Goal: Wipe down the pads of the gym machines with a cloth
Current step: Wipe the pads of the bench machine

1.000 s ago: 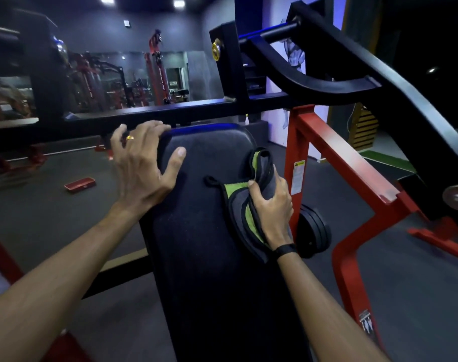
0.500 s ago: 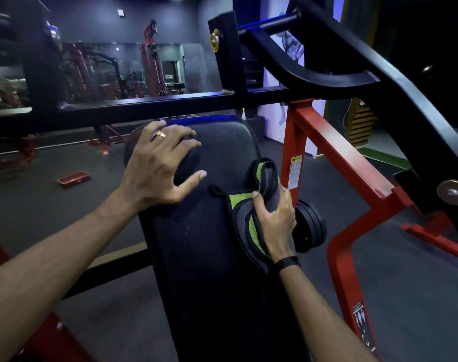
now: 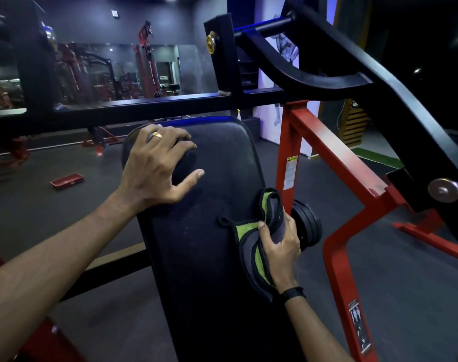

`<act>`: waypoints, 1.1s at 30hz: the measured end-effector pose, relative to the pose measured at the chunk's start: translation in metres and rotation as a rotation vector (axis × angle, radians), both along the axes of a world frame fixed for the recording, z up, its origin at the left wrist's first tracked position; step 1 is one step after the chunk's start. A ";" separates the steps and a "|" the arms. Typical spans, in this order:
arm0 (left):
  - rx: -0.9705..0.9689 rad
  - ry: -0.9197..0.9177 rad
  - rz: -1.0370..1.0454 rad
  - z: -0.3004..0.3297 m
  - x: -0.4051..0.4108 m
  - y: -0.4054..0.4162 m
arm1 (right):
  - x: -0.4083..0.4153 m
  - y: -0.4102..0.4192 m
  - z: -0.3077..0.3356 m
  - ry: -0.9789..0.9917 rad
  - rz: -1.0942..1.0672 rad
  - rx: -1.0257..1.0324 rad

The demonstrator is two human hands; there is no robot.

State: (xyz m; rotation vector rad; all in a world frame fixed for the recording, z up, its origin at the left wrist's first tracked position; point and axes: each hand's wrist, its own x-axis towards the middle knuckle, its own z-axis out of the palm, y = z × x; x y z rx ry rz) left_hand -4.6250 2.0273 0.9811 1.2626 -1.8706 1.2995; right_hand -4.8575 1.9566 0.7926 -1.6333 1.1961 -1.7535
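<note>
The cloth (image 3: pixel 259 239), grey and green, is bunched against the pad's (image 3: pixel 196 257) right edge, about midway along it. Your right hand (image 3: pixel 280 244) grips it, thumb over the folds, fingers curled round the edge. Your left hand (image 3: pixel 154 165) braces the top left corner, fingers spread. Wiping step in hand, I judge; next, drag the cloth across the dusty-looking face, keeping pressure flat.
</note>
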 end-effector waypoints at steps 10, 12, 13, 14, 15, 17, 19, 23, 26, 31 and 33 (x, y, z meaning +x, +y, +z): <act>-0.054 0.045 -0.029 -0.003 0.002 -0.002 | -0.004 -0.004 0.004 -0.100 -0.011 0.139; -0.076 0.076 -0.031 -0.002 0.003 -0.001 | 0.018 -0.022 0.057 -0.071 -0.043 0.085; -0.087 0.101 -0.032 -0.002 0.003 0.000 | 0.035 -0.034 0.088 -0.044 -0.055 0.032; -0.096 0.137 -0.040 -0.001 0.002 0.001 | 0.054 -0.043 0.120 0.004 -0.067 -0.015; -0.107 0.178 -0.050 -0.002 0.002 0.002 | 0.072 -0.049 0.148 0.077 -0.099 -0.062; -0.141 0.259 -0.084 -0.001 0.002 0.004 | 0.104 -0.046 0.178 0.228 -0.203 -0.168; -0.174 0.315 -0.107 0.001 0.003 0.006 | 0.111 -0.027 0.168 0.291 -0.225 -0.281; -0.193 0.344 -0.109 0.000 0.004 0.004 | 0.063 0.022 0.065 0.495 -0.029 -0.497; -0.198 0.353 -0.111 -0.001 0.004 0.004 | 0.033 -0.004 0.053 0.416 -0.083 -0.400; -0.217 0.366 -0.086 0.001 0.004 0.003 | 0.083 -0.047 0.165 0.148 -0.215 -0.130; -0.222 0.385 -0.093 0.001 0.004 0.004 | 0.104 -0.027 0.172 0.235 -0.203 -0.237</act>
